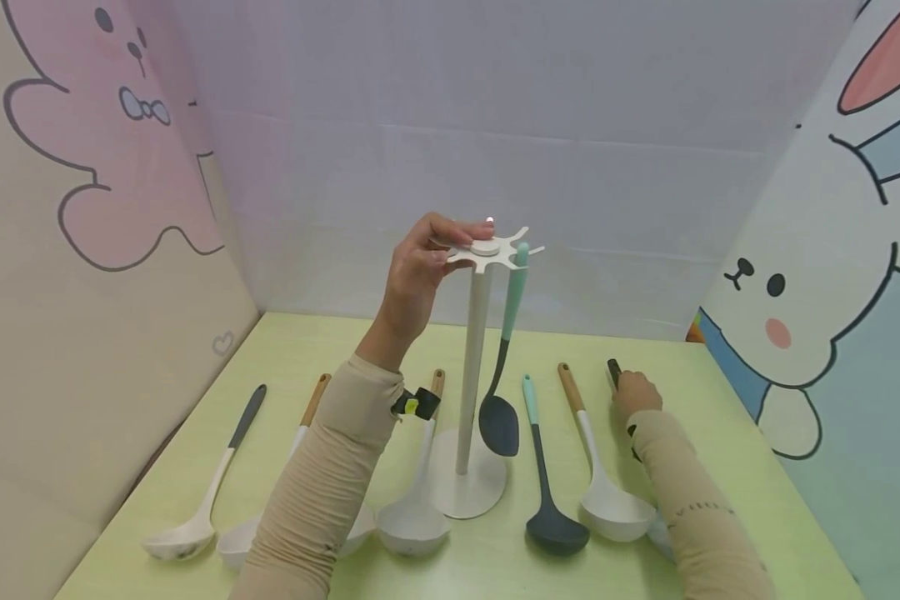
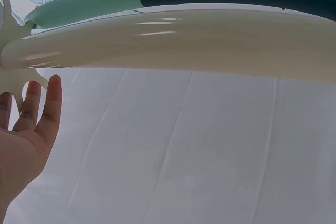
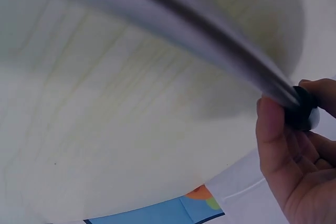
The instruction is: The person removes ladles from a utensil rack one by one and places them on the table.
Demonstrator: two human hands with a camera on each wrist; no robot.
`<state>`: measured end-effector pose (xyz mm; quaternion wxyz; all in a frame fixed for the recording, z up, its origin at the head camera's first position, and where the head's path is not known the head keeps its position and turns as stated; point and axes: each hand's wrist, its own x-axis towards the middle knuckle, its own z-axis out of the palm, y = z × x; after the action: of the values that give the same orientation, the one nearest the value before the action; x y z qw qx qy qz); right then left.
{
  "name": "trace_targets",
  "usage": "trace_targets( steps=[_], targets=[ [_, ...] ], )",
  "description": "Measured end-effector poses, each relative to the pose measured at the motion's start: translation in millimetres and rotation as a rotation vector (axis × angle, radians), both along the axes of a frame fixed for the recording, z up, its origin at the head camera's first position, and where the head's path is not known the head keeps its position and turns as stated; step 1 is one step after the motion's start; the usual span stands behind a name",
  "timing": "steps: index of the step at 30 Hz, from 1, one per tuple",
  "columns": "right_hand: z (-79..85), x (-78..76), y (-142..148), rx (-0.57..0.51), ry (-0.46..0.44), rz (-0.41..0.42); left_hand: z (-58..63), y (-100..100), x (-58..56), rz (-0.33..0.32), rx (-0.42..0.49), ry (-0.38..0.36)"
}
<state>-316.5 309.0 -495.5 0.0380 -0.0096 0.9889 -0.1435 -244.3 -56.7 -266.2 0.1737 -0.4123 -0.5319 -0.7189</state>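
My left hand [image 1: 412, 271] holds the top of a white utensil stand [image 1: 477, 367], thumb at one of its hooks and fingers over the hub. From a hook on the stand's right side hangs a mint-handled spoon [image 1: 499, 425] with a dark head; its handle [image 2: 89, 6] runs beside the pole in the left wrist view. At the right, my right hand [image 1: 637, 393] pinches a ladle [image 3: 210, 30] near the black end of its handle. The shaft looks metallic and slants up from the table, blurred; its bowl [image 1: 662, 535] is partly hidden by my sleeve.
Left of the stand lie a grey-handled ladle [image 1: 202, 500] and wooden-handled white ladles, one [image 1: 317, 400] partly behind my left arm, another [image 1: 414, 517] beside the base. Right of it lie a mint-handled dark ladle [image 1: 551, 517] and a wooden-handled white ladle [image 1: 607, 504]. Cloth walls surround the table.
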Motion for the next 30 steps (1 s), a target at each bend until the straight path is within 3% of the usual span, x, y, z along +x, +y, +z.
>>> trace_targets(
  steps=[20,25,30],
  targets=[
    [-18.8,-3.6,3.1,0.035,-0.04,0.014,1.1,-0.2,1.6,-0.022,0.007,-0.007],
    [-14.9,-0.6,4.0,0.035,-0.084,0.004,0.1,-0.1,0.5,-0.022,0.006,-0.004],
    [-1.0,7.1,2.4,0.05,-0.119,-0.029,-0.4,0.4,-1.1,-0.024,0.005,-0.004]
  ],
)
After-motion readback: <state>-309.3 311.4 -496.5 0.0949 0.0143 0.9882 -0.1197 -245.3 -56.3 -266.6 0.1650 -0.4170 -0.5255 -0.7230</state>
